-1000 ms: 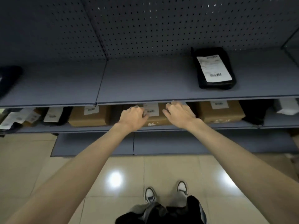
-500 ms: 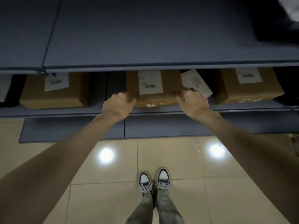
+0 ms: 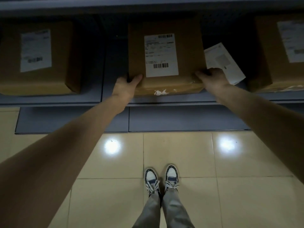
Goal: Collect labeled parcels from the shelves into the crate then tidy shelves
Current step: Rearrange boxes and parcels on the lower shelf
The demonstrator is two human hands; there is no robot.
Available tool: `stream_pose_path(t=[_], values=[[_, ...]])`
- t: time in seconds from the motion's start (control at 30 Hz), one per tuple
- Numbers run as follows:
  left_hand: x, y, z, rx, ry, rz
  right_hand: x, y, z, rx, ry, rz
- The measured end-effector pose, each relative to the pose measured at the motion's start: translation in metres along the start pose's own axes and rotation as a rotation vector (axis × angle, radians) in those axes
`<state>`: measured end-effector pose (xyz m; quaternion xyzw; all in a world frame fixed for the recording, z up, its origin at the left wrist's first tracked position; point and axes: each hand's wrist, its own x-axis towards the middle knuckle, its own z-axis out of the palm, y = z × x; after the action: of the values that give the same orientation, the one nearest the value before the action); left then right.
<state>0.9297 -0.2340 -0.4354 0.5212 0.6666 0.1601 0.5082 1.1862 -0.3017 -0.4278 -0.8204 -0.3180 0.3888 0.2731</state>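
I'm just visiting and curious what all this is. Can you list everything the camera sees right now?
middle box: 1, brown cardboard with white barcode label, centre of the shelf, held at both front corners
left box: 1, brown with white label, left on the same shelf
right box: 1, brown with white label, right on the shelf, cut off by the frame
white packet: 1, white, tilted, in the dark gap right of the middle box
shelf: grey-blue, runs across the view; a lower one shows beneath
floor: beige tiles with two light reflections
shoes: 2, dark and white, on the floor
left hand: 1, grips the middle box's front left corner
right hand: 1, grips its front right corner
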Motion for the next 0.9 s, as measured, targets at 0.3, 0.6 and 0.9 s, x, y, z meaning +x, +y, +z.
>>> stream_pose_path(t=[0.3,0.6,0.9], values=[[-0.015,-0.010,0.005,-0.167,-0.004,0.103,-0.017,0.017,0.003,0.291,-0.073,-0.067],[-0.060,-0.053,0.014,-0.309,-0.011,0.197,-0.068,0.056,0.011,0.411,-0.036,-0.132],[-0.084,-0.085,0.018,-0.356,-0.070,0.231,-0.103,0.086,0.026,0.466,-0.005,-0.139]])
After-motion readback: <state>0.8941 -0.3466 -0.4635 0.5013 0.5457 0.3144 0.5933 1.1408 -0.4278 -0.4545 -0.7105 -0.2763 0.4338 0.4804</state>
